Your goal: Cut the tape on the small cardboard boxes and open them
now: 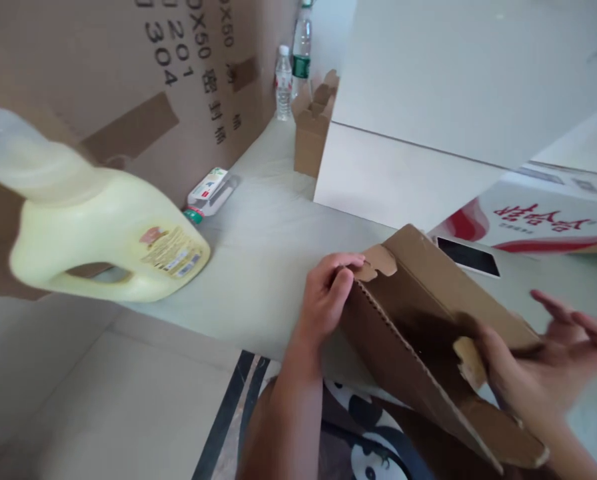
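A brown cardboard box [448, 280] is tilted in front of me, its open side with cut flaps facing up. My left hand [324, 293] is closed on its left corner, thumb and fingers pinching the edge beside a folded flap. At the right end of the box is my right hand [553, 370], slightly blurred. Its fingers are stretched out and apart beyond the box wall, and its thumb reaches over the opening near a torn-looking flap [470, 363]. Part of the box's lower end is hidden by the right hand and forearm.
A pale yellow detergent jug [113, 220] stands at the left table edge. Behind it are a large printed carton [128, 53] and a lying plastic bottle [211, 193]. Farther back stand two water bottles [283, 87] and a small divided carton [309, 143]. A phone [468, 257] lies beside white boxes [403, 173].
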Demonstrator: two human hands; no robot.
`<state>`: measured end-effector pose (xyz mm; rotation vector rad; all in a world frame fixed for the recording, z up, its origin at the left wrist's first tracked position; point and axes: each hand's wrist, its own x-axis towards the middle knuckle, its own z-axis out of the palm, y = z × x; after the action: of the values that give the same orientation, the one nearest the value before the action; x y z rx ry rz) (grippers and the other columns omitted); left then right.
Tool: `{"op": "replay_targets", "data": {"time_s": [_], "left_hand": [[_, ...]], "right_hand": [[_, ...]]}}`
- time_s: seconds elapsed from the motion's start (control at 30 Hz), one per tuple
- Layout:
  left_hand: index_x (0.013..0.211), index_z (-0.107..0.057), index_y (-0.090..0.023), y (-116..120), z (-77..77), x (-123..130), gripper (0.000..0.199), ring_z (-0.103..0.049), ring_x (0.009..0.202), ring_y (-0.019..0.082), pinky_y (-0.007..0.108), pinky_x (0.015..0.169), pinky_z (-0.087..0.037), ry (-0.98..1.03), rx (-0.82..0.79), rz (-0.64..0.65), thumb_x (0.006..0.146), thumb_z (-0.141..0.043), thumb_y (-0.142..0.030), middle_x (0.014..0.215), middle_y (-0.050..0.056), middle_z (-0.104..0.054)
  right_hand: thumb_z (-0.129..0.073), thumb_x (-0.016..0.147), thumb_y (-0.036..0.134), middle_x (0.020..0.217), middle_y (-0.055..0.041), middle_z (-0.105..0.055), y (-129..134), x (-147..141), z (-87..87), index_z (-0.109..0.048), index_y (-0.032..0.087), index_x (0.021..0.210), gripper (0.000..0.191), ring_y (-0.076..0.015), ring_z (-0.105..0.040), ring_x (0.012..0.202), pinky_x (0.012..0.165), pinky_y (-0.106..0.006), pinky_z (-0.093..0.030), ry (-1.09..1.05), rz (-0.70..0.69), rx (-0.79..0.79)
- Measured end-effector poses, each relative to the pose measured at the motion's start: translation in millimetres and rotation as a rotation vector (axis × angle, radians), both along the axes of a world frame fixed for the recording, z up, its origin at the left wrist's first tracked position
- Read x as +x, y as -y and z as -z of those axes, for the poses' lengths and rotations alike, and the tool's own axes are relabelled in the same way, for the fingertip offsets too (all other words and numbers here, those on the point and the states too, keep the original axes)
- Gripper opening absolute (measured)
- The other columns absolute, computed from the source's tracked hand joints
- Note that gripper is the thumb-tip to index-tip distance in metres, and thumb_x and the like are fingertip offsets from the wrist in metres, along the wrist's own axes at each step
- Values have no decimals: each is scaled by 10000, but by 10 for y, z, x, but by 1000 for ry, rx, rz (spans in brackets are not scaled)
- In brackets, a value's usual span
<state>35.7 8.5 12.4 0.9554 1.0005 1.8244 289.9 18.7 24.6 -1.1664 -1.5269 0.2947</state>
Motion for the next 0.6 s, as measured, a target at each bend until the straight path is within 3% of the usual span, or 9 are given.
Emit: {"op": "replay_targets", "data": {"time_s": [0.07, 0.13, 0.17, 0.23, 0.3, 0.37, 0.43, 0.53, 0.6], "left_hand": [[907, -752, -236, -79, 14, 114, 381, -684, 994, 236, 348, 960, -484, -107, -46, -37, 897, -622, -594, 989, 97, -758], [1053, -730, -269, -156, 48, 228, 312, -666, 994, 213, 336, 955, -487, -128, -62, -92, 908, -643, -532, 1034, 75, -740], [1151, -706, -296, -191, 72, 279, 319, -655, 1012, 201, 332, 972, -486, -137, -54, -121, 905, -664, -496, 1099, 67, -725], [1281, -659, -346, -252, 122, 352, 390, -632, 1072, 190, 343, 1025, -483, -208, -26, -159, 902, -686, -435, 1247, 58, -670], [1229, -713, -342, -306, 164, 378, 328, -605, 1157, 209, 379, 1068, -482, -388, 16, -130, 917, -656, -425, 1321, 65, -616], [1043, -799, -307, -357, 184, 374, 258, -564, 1255, 244, 409, 1078, -485, -605, 76, -46, 927, -619, -451, 1283, 79, -615], [953, -822, -296, -403, 182, 369, 268, -557, 1271, 251, 413, 1064, -487, -667, 77, -42, 934, -596, -438, 1203, 79, -642], [879, -830, -274, -456, 151, 384, 268, -590, 1209, 255, 427, 1056, -469, -586, -11, -172, 910, -595, -396, 1130, 80, -676], [828, -825, -257, -476, 135, 387, 250, -598, 1169, 261, 446, 1087, -436, -510, -84, -291, 868, -607, -372, 1098, 84, -694]], "right_hand": [[-777, 805, 387, 1168, 13, -713, 40, 89, 121, -577, 639, 1281, 574, -342, -665, 1185, 838, -546, -608, -110, -47, -149], [-704, 878, 459, 1078, -24, -750, 65, 202, 214, -693, 485, 1233, 356, -316, -719, 1079, 892, -530, -620, -58, -286, -174], [-661, 897, 532, 1125, -46, -753, 72, 258, 247, -730, 421, 1206, 335, -318, -717, 1101, 957, -541, -603, -13, -432, -152], [-546, 907, 689, 1269, -70, -723, 79, 351, 289, -767, 351, 1165, 479, -331, -683, 1199, 1124, -563, -501, 52, -660, -102], [-464, 913, 753, 1328, -56, -701, 79, 414, 306, -784, 332, 1125, 569, -319, -659, 1249, 1223, -538, -391, 64, -738, -91], [-449, 926, 746, 1376, -42, -677, 80, 464, 320, -772, 323, 1161, 582, -303, -615, 1315, 1226, -475, -389, 45, -767, -121], [-464, 953, 687, 1446, -42, -625, 85, 512, 350, -701, 318, 1299, 558, -285, -563, 1370, 1175, -419, -440, -19, -733, -174], [-441, 999, 589, 1375, -67, -646, 69, 577, 421, -643, 306, 1333, 482, -259, -601, 1280, 1046, -387, -516, -181, -511, -305], [-390, 1018, 595, 1211, -97, -709, 38, 609, 465, -673, 260, 1222, 484, -264, -659, 1138, 958, -408, -543, -224, -369, -526]]}}
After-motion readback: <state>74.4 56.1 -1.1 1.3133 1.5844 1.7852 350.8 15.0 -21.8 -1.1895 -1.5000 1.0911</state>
